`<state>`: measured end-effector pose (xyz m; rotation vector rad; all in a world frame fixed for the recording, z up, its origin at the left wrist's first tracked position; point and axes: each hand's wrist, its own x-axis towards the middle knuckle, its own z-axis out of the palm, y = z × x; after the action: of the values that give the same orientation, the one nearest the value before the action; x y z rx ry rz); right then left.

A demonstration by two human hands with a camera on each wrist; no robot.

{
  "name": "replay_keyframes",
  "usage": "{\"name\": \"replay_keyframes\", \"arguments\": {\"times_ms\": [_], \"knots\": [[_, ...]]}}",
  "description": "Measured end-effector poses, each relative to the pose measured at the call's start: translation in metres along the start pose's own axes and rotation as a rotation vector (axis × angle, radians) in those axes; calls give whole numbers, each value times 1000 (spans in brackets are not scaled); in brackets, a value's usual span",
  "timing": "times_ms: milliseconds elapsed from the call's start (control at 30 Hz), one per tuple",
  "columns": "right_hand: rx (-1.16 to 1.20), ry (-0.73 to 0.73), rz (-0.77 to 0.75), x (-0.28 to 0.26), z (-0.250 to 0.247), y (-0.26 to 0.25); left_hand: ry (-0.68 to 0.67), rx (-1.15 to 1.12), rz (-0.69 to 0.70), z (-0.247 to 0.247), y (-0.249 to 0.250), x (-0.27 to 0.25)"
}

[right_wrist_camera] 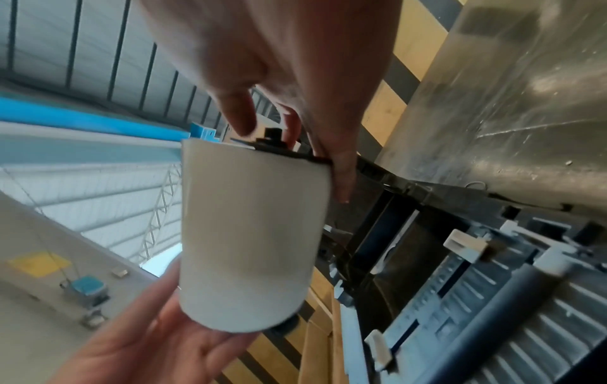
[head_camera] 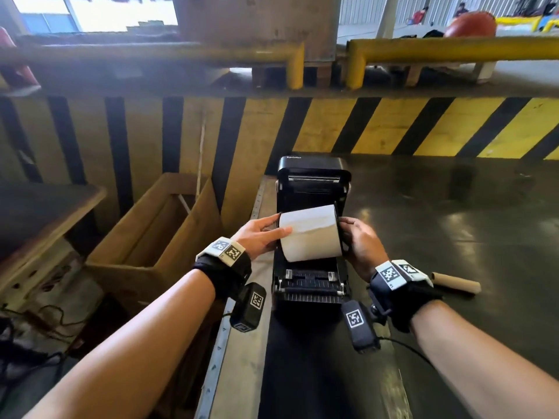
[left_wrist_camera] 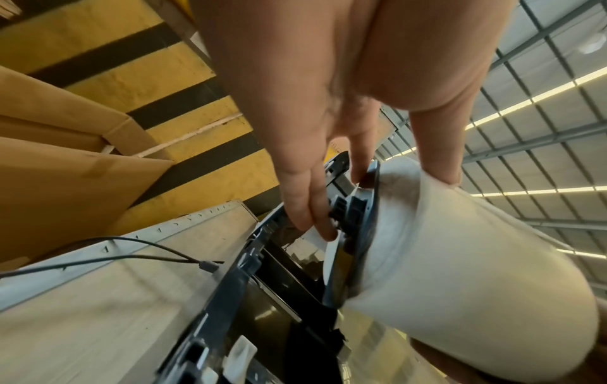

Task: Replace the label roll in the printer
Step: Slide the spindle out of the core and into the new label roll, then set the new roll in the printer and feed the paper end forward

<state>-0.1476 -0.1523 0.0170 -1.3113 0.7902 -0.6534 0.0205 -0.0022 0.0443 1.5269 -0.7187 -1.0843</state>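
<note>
Label roll: I see the white label roll (head_camera: 309, 234) held on its side over the open bay of the printer (head_camera: 313, 189), one of my hands at each end; I cannot tell whether it touches the printer.
Left hand: my left hand (head_camera: 260, 235) holds the roll's left end, thumb lying along the paper on top, fingers (left_wrist_camera: 307, 207) reaching straight down beside the black flange at that end.
Right hand: my right hand (head_camera: 361, 244) grips the right end, fingers curled around the black end piece (right_wrist_camera: 279, 148) and the roll's edge.
Printer: black, lid tipped up at the back, standing on the dark surface (head_camera: 453, 237) near its left edge.
Empty core: a brown cardboard tube (head_camera: 456, 283) lies on the surface right of my right wrist.
Cardboard box: an open cardboard box (head_camera: 157, 234) stands on the floor to the left.
</note>
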Motion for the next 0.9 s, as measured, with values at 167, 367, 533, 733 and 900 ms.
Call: {"name": "replay_keyframes", "arguments": {"times_ms": [167, 367, 533, 733, 900], "knots": [[-163, 28, -34, 21, -10, 12, -1, 5, -11, -3, -10, 23], [-237, 13, -31, 44, -20, 12, 19, -10, 4, -3, -20, 49], [-269, 9, 40, 70, -25, 35, 67, 21, 9, -3, -27, 57], [-238, -26, 65, 72, -18, 24, 117, 245, 58, -7, -33, 64], [-435, -55, -39, 77, -27, 18, 122, 317, 65, -6, -40, 68]]}}
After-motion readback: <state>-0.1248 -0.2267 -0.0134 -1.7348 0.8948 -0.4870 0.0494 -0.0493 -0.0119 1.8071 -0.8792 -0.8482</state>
